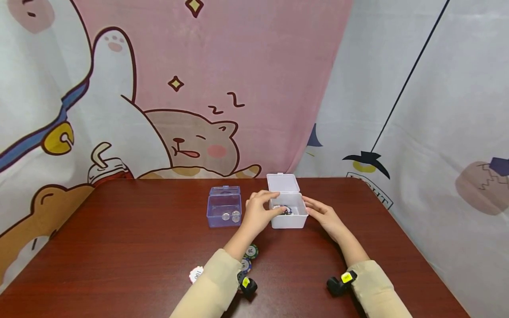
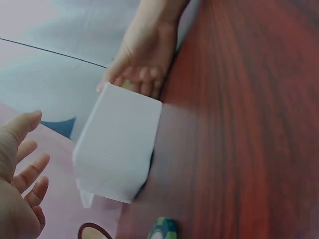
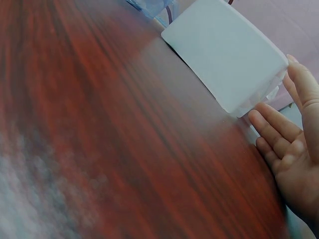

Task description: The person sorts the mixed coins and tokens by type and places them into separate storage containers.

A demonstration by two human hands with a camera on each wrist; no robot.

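I steady the white box with my flat right hand while my left hand's relaxed fingers reach over its rim.

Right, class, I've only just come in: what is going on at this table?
A person sits at a dark wooden table with both hands at a small white box whose lid stands open. The left hand reaches over its rim, fingers above the chips inside; the right hand rests open against its other side. A clear blue box holding a few pale discs stands beside it, and loose poker chips lie near the left sleeve.
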